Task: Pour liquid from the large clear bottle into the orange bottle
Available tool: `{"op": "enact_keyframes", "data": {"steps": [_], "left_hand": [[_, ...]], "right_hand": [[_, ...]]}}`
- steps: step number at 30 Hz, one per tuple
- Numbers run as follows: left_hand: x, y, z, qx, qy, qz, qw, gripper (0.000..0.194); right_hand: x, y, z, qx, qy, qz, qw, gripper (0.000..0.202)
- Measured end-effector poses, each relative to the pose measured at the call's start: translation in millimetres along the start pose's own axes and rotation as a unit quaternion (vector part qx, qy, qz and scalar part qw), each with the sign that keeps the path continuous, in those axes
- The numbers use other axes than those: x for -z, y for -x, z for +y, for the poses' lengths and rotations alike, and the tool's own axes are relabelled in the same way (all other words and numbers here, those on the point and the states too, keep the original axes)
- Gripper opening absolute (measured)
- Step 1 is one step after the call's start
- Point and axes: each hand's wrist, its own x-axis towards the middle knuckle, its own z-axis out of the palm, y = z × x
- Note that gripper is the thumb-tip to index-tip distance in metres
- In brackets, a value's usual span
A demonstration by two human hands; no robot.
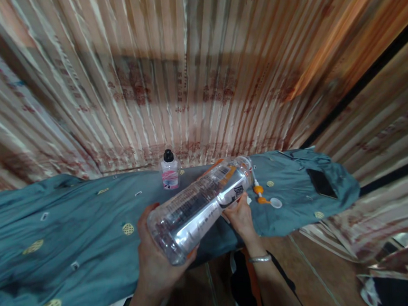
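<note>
My left hand [156,262] grips the base of a large clear plastic bottle [197,206], tilted so its neck points up and to the right over the table. My right hand [241,216] reaches under the bottle near its labelled upper part, fingers touching the label; a bracelet is on that wrist. Just right of the bottle's neck lies a small orange and white cap piece [265,197] on the cloth. A small clear bottle with a black cap and pink label [170,172] stands upright behind the big bottle.
A teal cloth with yellow round patches [71,231] covers the table. A dark phone [321,183] lies at the cloth's right end. Striped patterned curtains [183,78] hang behind. Wooden floor and dark clothing show below the table edge.
</note>
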Motion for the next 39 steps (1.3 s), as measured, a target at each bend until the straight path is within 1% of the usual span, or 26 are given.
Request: {"op": "enact_keyframes", "data": {"steps": [3,7,13,17,22,26,29,35,39], "left_hand": [[0.6,0,5,0.019,0.013,-0.005,1.0,0.095],[1.4,1,9,0.015,0.013,-0.006,1.0,0.096],[1.3,0,2,0.002,-0.002,0.003,1.0,0.095],[0.7,0,-4,-0.009,0.012,0.001,1.0,0.1],[1.5,-1,-3,-0.011,0.016,-0.003,1.0,0.097],[3.2,-1,2,0.016,0.017,-0.005,1.0,0.101],[3.5,0,2,0.023,0.016,-0.004,1.0,0.101],[2.5,-1,-6,0.004,0.005,0.012,1.0,0.105],[3.5,-3,-4,-0.013,0.005,0.008,1.0,0.102]], "right_hand": [[-1,0,2,0.008,0.001,0.002,1.0,0.076],[-2,1,5,0.012,-0.006,0.002,1.0,0.078],[-2,0,6,0.01,0.002,-0.005,1.0,0.081],[-3,-1,6,0.014,-0.001,-0.002,1.0,0.083],[-5,0,7,0.019,0.003,0.007,1.0,0.084],[-6,-1,9,0.02,0.01,0.007,1.0,0.085],[-6,-1,11,0.025,0.008,0.006,1.0,0.084],[-6,0,9,0.015,0.012,0.004,1.0,0.088],[-5,0,7,0.008,0.013,0.002,1.0,0.09]]}}
